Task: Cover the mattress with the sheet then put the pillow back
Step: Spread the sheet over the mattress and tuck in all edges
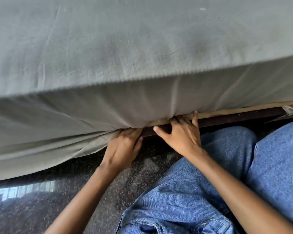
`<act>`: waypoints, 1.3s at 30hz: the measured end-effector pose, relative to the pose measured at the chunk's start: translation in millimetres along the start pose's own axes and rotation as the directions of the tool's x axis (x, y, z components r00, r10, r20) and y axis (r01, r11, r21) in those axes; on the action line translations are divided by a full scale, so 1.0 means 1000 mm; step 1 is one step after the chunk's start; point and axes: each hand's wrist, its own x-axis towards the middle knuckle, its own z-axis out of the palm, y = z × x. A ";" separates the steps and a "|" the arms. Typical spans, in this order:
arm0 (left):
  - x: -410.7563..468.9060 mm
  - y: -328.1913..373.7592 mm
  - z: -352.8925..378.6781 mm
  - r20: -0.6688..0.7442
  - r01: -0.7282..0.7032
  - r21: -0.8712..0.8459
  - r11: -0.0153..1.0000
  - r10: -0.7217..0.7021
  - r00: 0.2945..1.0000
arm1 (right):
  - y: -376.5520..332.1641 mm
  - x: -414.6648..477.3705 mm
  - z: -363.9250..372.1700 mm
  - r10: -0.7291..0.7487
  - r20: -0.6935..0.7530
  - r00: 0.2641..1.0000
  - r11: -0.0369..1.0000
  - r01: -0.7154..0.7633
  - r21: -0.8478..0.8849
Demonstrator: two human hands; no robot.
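A grey-green sheet [125,53] lies over the top of the mattress and hangs down its near side. To the right of my hands its lower edge disappears under the mattress, whose tan bottom edge [227,111] shows there. To the left the sheet still hangs loose toward the floor. My left hand [123,147] bunches the sheet's hem at the mattress's lower edge. My right hand [179,132] presses its fingertips in under the mattress beside it, thumb spread out. No pillow is in view.
A dark wooden bed frame rail [235,118] runs under the mattress. My legs in blue jeans [210,183] are right against the bed. A dark speckled polished floor [41,208] spreads at the lower left.
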 end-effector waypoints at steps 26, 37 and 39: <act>-0.075 -0.080 0.004 -0.550 0.342 0.023 0.939 -0.274 0.789 | -0.100 -0.024 0.014 -0.344 -0.042 0.938 0.936 0.347 0.064; -0.078 -0.113 0.013 -0.502 0.241 0.097 0.966 -0.161 0.849 | -0.127 -0.031 0.034 -0.264 -0.185 0.947 0.955 0.284 0.088; -0.076 -0.117 0.009 -0.482 0.222 0.100 0.970 -0.148 0.863 | -0.115 -0.030 0.036 -0.276 -0.295 0.915 0.930 0.332 0.158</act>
